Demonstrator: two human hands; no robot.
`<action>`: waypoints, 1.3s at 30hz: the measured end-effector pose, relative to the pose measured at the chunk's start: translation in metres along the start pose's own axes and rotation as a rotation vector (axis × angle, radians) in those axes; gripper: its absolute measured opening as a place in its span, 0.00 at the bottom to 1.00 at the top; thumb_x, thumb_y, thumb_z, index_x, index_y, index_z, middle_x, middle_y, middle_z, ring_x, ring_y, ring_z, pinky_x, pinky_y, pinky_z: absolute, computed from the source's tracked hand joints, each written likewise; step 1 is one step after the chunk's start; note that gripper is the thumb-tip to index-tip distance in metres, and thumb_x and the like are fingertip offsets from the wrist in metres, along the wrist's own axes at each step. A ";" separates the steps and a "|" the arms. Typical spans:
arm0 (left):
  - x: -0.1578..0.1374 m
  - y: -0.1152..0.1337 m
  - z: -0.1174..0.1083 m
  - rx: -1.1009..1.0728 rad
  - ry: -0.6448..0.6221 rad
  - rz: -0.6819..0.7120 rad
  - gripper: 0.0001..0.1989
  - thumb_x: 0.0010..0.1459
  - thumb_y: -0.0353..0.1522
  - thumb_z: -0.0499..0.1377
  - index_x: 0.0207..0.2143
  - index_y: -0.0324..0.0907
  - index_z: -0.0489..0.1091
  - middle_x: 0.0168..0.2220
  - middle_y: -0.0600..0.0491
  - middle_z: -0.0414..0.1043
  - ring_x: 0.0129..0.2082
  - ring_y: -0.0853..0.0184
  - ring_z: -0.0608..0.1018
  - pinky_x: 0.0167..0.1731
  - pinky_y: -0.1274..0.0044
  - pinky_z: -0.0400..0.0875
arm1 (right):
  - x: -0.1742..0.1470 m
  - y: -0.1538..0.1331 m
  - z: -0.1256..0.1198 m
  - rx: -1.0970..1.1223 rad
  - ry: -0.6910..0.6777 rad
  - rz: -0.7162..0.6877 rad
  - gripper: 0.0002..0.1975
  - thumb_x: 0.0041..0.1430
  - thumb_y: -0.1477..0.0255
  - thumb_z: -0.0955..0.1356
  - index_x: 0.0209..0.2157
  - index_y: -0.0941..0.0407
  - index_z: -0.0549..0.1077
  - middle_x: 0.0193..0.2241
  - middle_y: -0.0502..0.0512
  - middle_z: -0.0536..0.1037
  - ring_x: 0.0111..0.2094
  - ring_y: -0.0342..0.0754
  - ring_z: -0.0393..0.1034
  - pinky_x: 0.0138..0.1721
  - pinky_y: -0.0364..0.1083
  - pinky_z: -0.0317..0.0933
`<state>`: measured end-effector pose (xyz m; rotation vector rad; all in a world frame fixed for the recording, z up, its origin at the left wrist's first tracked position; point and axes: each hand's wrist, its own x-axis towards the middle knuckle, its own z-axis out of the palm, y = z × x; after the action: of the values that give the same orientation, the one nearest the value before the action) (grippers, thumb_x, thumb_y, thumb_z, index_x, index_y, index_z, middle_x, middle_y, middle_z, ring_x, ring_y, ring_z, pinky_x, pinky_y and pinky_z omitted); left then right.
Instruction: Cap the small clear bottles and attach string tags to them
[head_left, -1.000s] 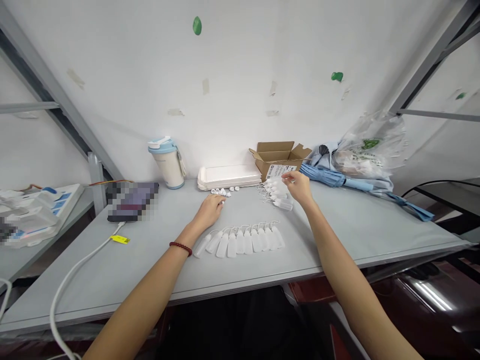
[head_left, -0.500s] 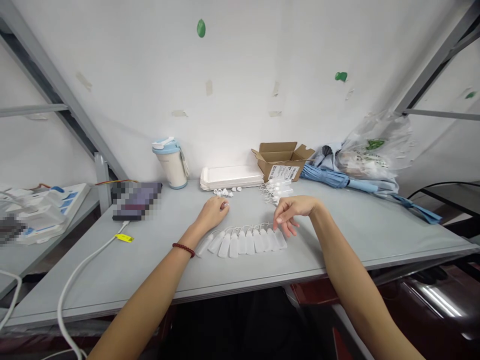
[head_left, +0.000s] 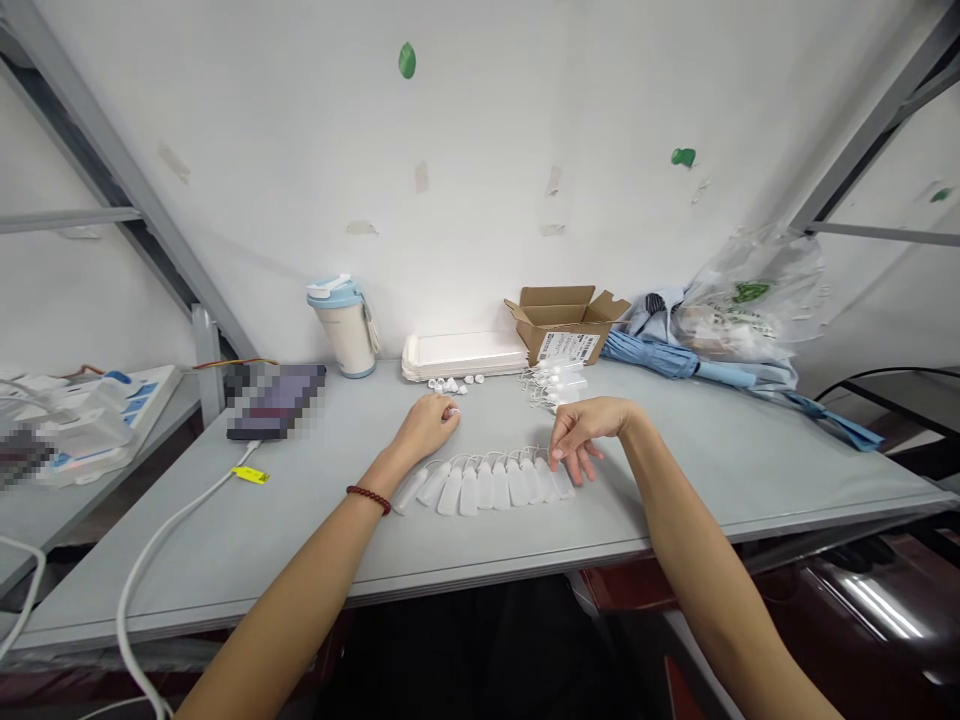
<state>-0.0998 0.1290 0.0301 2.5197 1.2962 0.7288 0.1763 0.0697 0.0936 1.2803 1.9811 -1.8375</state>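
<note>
Close to the table's front edge lies a fanned row of frosted white tags (head_left: 487, 487), each with a thin white cord at its far end. At the right end of that row, my right hand (head_left: 589, 435) bends down over the last tag. Its thumb and index finger are pinched at the tag's corded end, while the other fingers hang loosely apart. My left hand (head_left: 426, 425) rests on the table beyond the row's left end, fingers curled in. A small white piece shows at its fingertips. Several small white caps (head_left: 450, 385) lie just behind it.
More corded white tags (head_left: 559, 378) are heaped before an open cardboard box (head_left: 566, 320). A stack of white trays (head_left: 465, 355) stands by the wall, with a tumbler (head_left: 345, 330) to its left. A cabled phone (head_left: 281, 400) lies left; a blue folded umbrella (head_left: 660, 352) lies right.
My right hand has dipped slightly towards the last tag at the row's right end. My left hand stays in place, and the whole view has shifted a little.
</note>
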 end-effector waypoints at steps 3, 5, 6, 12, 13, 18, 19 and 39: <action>0.000 0.000 0.000 0.000 -0.011 -0.006 0.09 0.52 0.30 0.52 0.30 0.40 0.72 0.29 0.50 0.72 0.31 0.63 0.73 0.34 0.74 0.65 | 0.002 0.000 0.001 -0.014 0.005 0.032 0.25 0.48 0.55 0.69 0.36 0.63 0.77 0.26 0.59 0.81 0.22 0.45 0.75 0.15 0.36 0.56; 0.001 0.000 0.000 -0.001 -0.017 -0.003 0.09 0.52 0.30 0.52 0.30 0.39 0.72 0.29 0.50 0.72 0.31 0.63 0.72 0.34 0.74 0.65 | 0.004 0.000 0.001 -0.016 0.009 0.056 0.25 0.48 0.54 0.70 0.37 0.63 0.77 0.25 0.58 0.81 0.22 0.45 0.75 0.14 0.36 0.56; 0.001 0.000 0.000 -0.001 -0.019 0.000 0.09 0.52 0.30 0.52 0.30 0.39 0.72 0.29 0.50 0.72 0.31 0.63 0.72 0.34 0.74 0.65 | 0.005 0.001 0.001 -0.015 0.012 0.067 0.25 0.48 0.54 0.70 0.37 0.63 0.77 0.24 0.58 0.81 0.22 0.45 0.75 0.14 0.36 0.56; 0.001 0.000 -0.001 -0.018 -0.031 -0.017 0.08 0.52 0.31 0.53 0.28 0.39 0.71 0.28 0.50 0.71 0.30 0.64 0.72 0.32 0.74 0.64 | 0.006 0.004 -0.001 -0.015 0.063 0.085 0.23 0.48 0.56 0.70 0.37 0.62 0.77 0.22 0.56 0.80 0.22 0.46 0.76 0.14 0.36 0.56; 0.001 0.001 -0.001 -0.026 -0.036 -0.026 0.08 0.53 0.32 0.54 0.28 0.39 0.70 0.28 0.50 0.71 0.29 0.64 0.72 0.31 0.75 0.63 | 0.005 0.004 -0.001 -0.012 0.086 0.070 0.22 0.48 0.57 0.70 0.36 0.62 0.77 0.22 0.56 0.80 0.23 0.46 0.76 0.14 0.36 0.56; 0.001 0.003 -0.002 -0.093 -0.023 -0.057 0.12 0.53 0.38 0.55 0.25 0.39 0.69 0.26 0.52 0.71 0.28 0.65 0.71 0.29 0.75 0.62 | -0.004 0.009 -0.006 0.059 0.275 -0.121 0.17 0.49 0.60 0.71 0.33 0.61 0.78 0.22 0.55 0.79 0.23 0.46 0.75 0.18 0.37 0.59; 0.001 0.004 -0.002 -0.109 0.003 -0.054 0.13 0.53 0.39 0.55 0.24 0.40 0.69 0.25 0.52 0.71 0.28 0.65 0.71 0.30 0.75 0.62 | -0.006 0.010 -0.008 0.073 0.316 -0.167 0.17 0.49 0.61 0.71 0.33 0.61 0.78 0.23 0.55 0.79 0.24 0.45 0.75 0.19 0.38 0.60; -0.001 0.029 -0.013 -0.764 -0.014 -0.244 0.17 0.38 0.41 0.68 0.23 0.38 0.68 0.19 0.59 0.66 0.20 0.73 0.67 0.23 0.80 0.60 | 0.061 -0.009 0.018 0.129 0.866 -0.596 0.03 0.47 0.72 0.69 0.25 0.58 0.71 0.30 0.54 0.76 0.34 0.47 0.72 0.32 0.44 0.64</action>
<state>-0.0866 0.1106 0.0526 1.7254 1.0247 0.9232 0.1248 0.0836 0.0577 1.9115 2.9884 -1.8086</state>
